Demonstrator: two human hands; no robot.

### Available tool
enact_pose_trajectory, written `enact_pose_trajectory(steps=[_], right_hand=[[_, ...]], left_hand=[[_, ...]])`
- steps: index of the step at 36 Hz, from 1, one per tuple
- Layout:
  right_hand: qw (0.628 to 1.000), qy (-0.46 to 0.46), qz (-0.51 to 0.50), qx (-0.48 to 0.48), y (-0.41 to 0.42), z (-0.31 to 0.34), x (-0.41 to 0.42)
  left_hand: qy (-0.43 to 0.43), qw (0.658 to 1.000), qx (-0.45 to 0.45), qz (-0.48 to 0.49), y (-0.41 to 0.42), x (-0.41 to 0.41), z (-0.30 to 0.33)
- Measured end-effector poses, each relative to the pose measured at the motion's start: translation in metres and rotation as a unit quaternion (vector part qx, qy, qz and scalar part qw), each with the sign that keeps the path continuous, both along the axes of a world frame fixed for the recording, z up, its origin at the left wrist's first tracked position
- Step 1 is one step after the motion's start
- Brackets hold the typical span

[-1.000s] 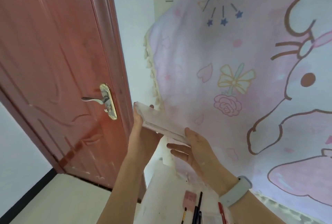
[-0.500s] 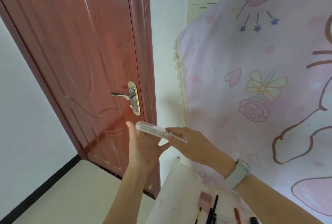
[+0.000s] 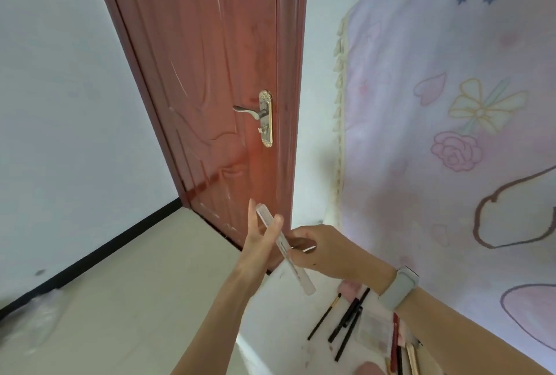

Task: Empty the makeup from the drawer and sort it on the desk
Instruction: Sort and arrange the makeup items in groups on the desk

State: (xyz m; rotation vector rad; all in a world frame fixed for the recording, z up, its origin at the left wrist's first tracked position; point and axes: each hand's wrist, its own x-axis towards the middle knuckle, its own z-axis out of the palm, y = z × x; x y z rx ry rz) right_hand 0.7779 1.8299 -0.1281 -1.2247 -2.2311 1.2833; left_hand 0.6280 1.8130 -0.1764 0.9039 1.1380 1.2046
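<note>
both hands (image 3: 261, 242) (image 3: 328, 249) pinching one flat clear case (image 3: 284, 246), over one white desk (image 3: 285, 332) with three black pencils (image 3: 346, 322)

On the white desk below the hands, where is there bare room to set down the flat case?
Bare desk shows left of the thin brush, out to the desk's left edge. From the brush rightward it is crowded: black pencils, a pale palette and a red pencil lie close together. Both hands, left and right, hold the flat case above.
</note>
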Motion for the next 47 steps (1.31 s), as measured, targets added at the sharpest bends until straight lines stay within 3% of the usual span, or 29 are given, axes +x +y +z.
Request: enact_pose_trajectory(steps=[4, 8, 12, 15, 19, 24, 27, 31, 40, 44, 47], right_hand=[[1.0, -0.013, -0.027, -0.002, -0.015, -0.031, 0.015], [0.994, -0.038, -0.08, -0.057, -0.017, -0.059, 0.044], [0.986, -0.028, -0.126, -0.104, -0.007, -0.077, 0.062], [0.982, -0.067, -0.16, -0.072, 0.005, -0.087, 0.066], [0.976, -0.127, -0.176, -0.011, 0.036, -0.11, 0.068], [0.961, -0.203, -0.176, 0.071, 0.083, -0.134, 0.064], [0.954, -0.239, -0.159, 0.089, 0.113, -0.147, 0.061], [0.942, -0.295, -0.126, 0.103, 0.143, -0.164, 0.058], [0.883, -0.408, -0.044, 0.228, 0.157, -0.18, 0.064], [0.817, -0.428, 0.038, 0.386, 0.158, -0.188, 0.071], [0.764, -0.473, 0.126, 0.42, 0.153, -0.201, 0.08]], left_hand=[[0.031, 0.999, -0.029, 0.021, -0.023, 0.013, -0.029], [-0.007, 0.996, -0.087, -0.016, -0.035, 0.028, -0.058], [-0.157, 0.977, -0.141, -0.023, -0.042, 0.037, -0.082], [-0.253, 0.954, -0.163, 0.008, -0.038, 0.035, -0.103], [-0.26, 0.935, -0.226, 0.081, -0.017, 0.033, -0.127], [-0.124, 0.942, -0.269, 0.155, 0.026, 0.031, -0.159], [-0.107, 0.936, -0.293, 0.166, 0.047, 0.037, -0.171], [-0.054, 0.95, -0.282, 0.124, 0.07, 0.047, -0.183], [0.121, 0.938, -0.318, 0.059, 0.084, 0.057, -0.209], [0.338, 0.907, -0.25, 0.019, 0.073, 0.066, -0.211], [0.461, 0.861, -0.209, -0.034, 0.061, 0.07, -0.222]])
